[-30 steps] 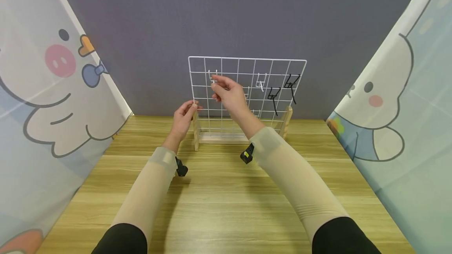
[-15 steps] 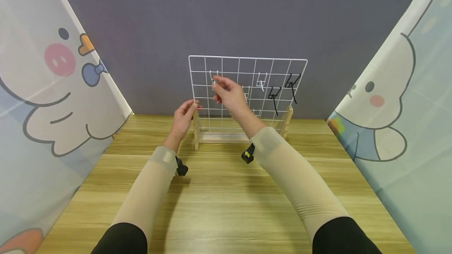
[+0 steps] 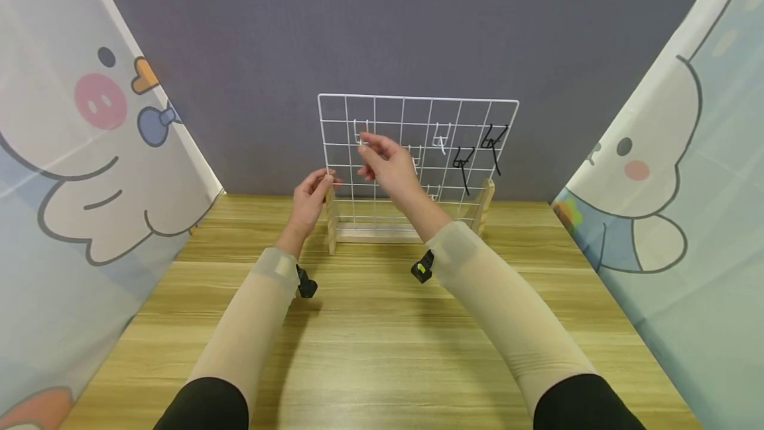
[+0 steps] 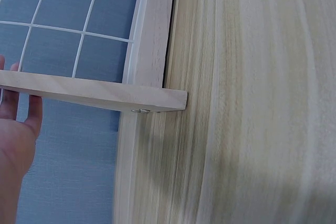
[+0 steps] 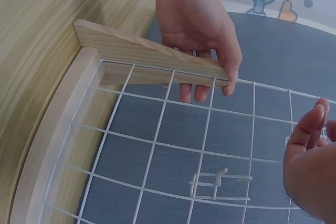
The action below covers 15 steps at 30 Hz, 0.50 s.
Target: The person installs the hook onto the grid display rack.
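Note:
A white wire grid panel [image 3: 418,97] stands upright in a wooden stand [image 3: 370,235]. My left hand [image 3: 309,199] holds the top of the stand's left wooden upright [image 5: 142,48], where the panel's edge sits. In the left wrist view its fingers [image 4: 34,114] reach round that upright. At the upper left of the panel, my right hand [image 3: 390,164] pinches a white wire hook [image 3: 355,130] between thumb and forefinger. The fingers hide part of this hook. The right wrist view shows the right hand [image 5: 312,169] in front of the mesh.
More white hooks hang on the panel, one upper right of centre [image 3: 442,138] and others lower, partly behind the right wrist. Two black hooks, a lower one [image 3: 461,164] and a higher one [image 3: 493,143], hang at the right. A grey wall [image 3: 418,18] rises behind the wooden tabletop [image 3: 370,337].
My right hand has dropped slightly, with its wrist a little further right and lower. The left hand keeps its place on the upright.

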Tool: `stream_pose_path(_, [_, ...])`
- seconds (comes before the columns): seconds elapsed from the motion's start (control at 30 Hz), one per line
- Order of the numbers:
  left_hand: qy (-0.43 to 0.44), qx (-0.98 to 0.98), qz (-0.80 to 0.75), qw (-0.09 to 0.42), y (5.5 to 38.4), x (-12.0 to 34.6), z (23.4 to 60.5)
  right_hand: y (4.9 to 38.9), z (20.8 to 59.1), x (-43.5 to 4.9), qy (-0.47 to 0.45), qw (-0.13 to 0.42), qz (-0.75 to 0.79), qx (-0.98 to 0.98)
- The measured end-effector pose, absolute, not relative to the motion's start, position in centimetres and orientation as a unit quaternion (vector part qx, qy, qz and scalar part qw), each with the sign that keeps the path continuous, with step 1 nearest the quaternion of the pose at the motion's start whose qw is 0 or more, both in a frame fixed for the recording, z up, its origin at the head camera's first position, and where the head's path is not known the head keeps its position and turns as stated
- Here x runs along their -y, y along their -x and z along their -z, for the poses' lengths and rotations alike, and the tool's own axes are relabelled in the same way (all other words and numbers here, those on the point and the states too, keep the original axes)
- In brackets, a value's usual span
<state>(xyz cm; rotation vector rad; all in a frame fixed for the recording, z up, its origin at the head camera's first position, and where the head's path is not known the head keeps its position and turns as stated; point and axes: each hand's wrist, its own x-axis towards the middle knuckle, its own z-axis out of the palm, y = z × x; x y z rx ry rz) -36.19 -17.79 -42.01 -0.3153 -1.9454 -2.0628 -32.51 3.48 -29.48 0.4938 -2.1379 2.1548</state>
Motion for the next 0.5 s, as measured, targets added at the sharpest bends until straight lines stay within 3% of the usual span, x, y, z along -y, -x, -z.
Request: stream_pose_path(0.5, [0.114, 0.663, 0.724, 0.155, 35.9, 17.8, 42.0, 30.0, 30.7, -5.8, -0.188, 0.029, -0.679, 0.709])
